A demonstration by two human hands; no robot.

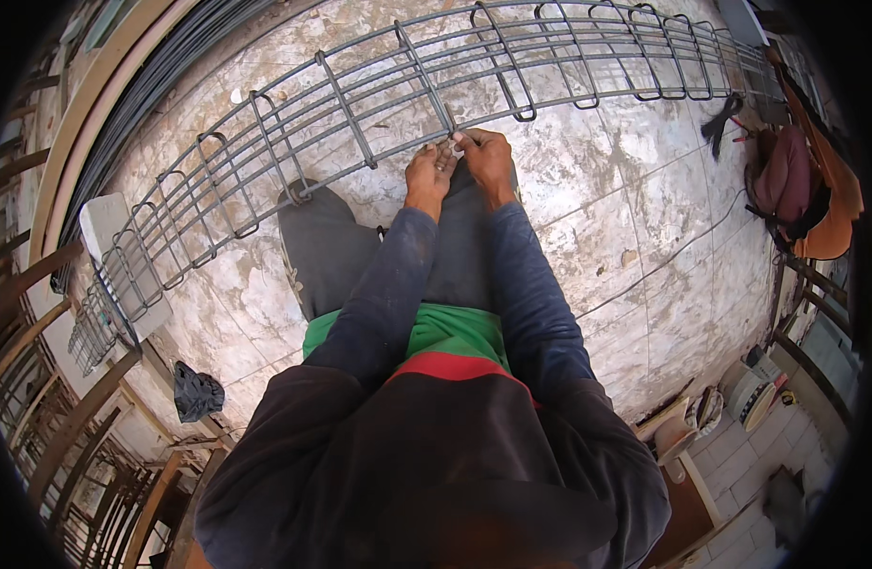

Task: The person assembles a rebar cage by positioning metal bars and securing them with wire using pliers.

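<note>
A long cage of steel reinforcing bars (346,110) stretches across in front of me, with square stirrups spaced along its lengthwise bars. Both hands meet at its near lower bar, by the corner of one stirrup (426,81). My left hand (431,178) is turned partly palm up, its fingers curled and pressed together just below the bar. On the other side of that corner, my right hand (488,166) pinches with thumb and forefinger. Whatever sits between the fingertips is too small to make out. My knees, in dark trousers, are under the near edge of the cage.
Bundled long dark rods (161,90) lie at the far left beside wooden boards. A pale block (113,228) is under the cage's left end. Dark wire strands (718,128) hang at the right, near maroon cloth (782,175). A black plastic bag (197,392) lies lower left.
</note>
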